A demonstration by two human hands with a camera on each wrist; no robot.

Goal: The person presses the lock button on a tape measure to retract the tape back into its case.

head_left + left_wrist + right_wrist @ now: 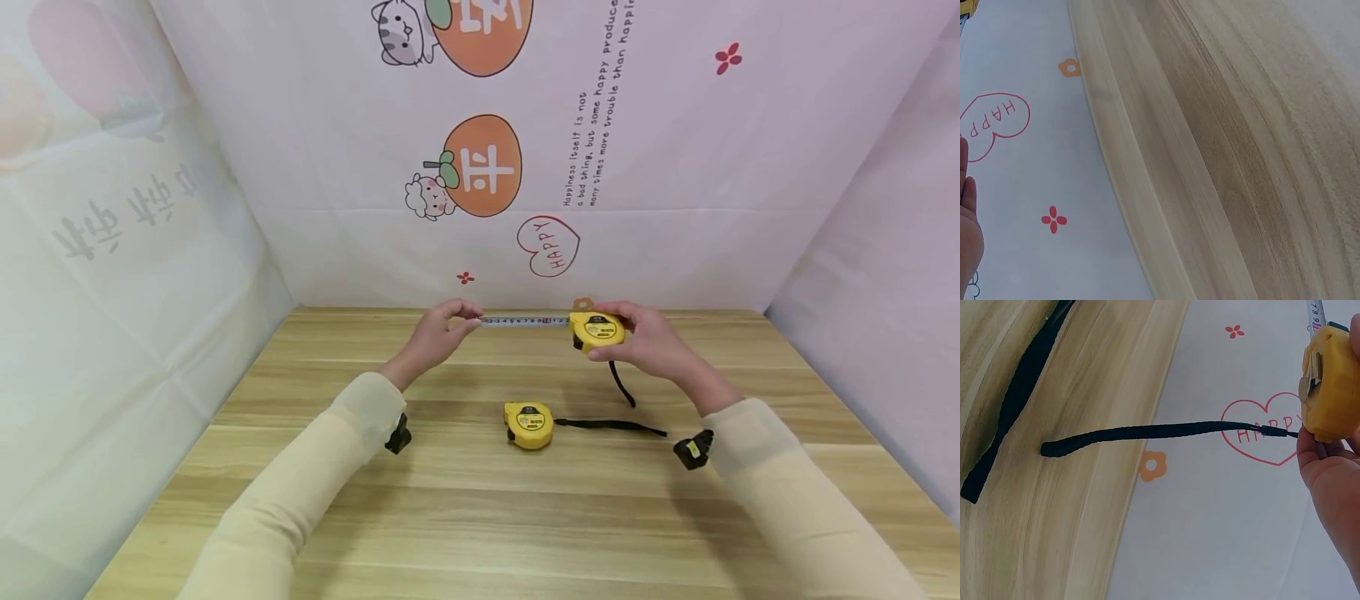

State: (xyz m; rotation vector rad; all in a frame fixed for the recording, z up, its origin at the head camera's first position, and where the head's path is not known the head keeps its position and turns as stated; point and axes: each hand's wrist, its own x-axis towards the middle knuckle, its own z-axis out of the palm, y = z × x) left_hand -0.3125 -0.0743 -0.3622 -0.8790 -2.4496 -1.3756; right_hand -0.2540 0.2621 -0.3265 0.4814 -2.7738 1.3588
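My right hand (641,340) grips a yellow tape measure (600,331) near the back of the table, with its black wrist strap (621,385) hanging down. A stretch of printed blade (525,321) runs out of the case to the left. At the blade's free end, my left hand (442,333) pinches the tip between thumb and fingers. In the right wrist view, the yellow case (1332,387) shows a metal clip on its side, and the fingers (1329,475) wrap its end. The left wrist view catches only part of the left hand (967,231) at its edge.
A second yellow tape measure (530,426) lies on the wooden table (450,517) in front of the hands, its black strap (611,426) stretched to the right. A printed white cloth (360,208) stands behind the table and along both sides. Each wrist carries a small black camera (693,450).
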